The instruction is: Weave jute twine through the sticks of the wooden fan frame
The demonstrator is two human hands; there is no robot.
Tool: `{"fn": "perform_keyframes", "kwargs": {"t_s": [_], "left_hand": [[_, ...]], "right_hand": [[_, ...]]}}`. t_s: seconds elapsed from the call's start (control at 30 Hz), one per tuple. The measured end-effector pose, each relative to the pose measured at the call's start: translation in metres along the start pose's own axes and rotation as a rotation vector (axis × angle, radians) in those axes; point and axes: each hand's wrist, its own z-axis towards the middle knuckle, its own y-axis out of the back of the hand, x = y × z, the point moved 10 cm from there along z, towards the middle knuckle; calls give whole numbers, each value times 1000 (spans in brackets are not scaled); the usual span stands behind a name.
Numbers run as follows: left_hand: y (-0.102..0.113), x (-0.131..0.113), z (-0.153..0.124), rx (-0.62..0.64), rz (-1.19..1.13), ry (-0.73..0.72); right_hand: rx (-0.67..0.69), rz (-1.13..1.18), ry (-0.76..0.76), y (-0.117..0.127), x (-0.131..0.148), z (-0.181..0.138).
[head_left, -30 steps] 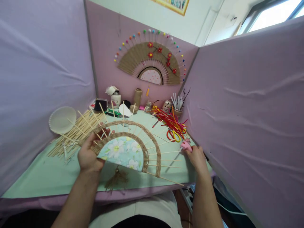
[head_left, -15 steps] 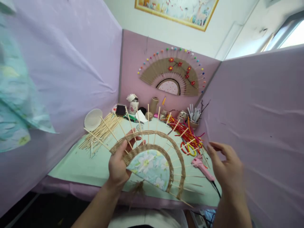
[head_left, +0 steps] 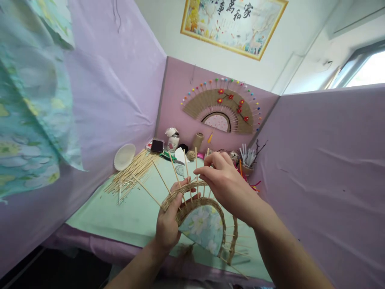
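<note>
My left hand is closed around the left side of a half-round fan frame of thin wooden sticks. Two arcs of woven brown twine cross its sticks: an outer band and an inner one. Inside the inner arc lies a blue-green floral fabric panel. My right hand is over the frame's upper edge, thumb and forefinger pinched together near a stick just above the outer band. What that pinch holds, if anything, is too small to make out. My right hand and forearm hide the frame's upper right part.
Behind the frame lie a bundle of loose sticks, a white dish, green-handled cutters and a white jar. A pot of glue sticks stands back right. A decorated fan hangs on the back panel; floral cloth hangs left.
My right hand has moved left from the right side to the frame's top edge, its fingers now pinched. My left hand still holds the frame. The view has tilted upward.
</note>
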Motion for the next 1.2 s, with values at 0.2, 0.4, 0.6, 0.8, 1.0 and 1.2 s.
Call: {"fn": "perform_keyframes", "kwargs": {"t_s": [0.2, 0.4, 0.6, 0.8, 1.0, 1.2], "left_hand": [[-6, -4, -2, 21, 33, -22], [-9, -3, -2, 59, 56, -20], [-2, 0, 0, 29, 78, -34], [-5, 1, -1, 51, 66, -31], [-7, 1, -3, 78, 58, -33], [-5, 0, -3, 44, 81, -35]], "right_hand": [[203, -161, 47, -18, 8, 12], [220, -161, 59, -19, 9, 13], [130, -126, 32, -7, 8, 2], [120, -139, 47, -10, 5, 2], [207, -172, 62, -23, 9, 5], [242, -155, 51, -25, 9, 5]]}}
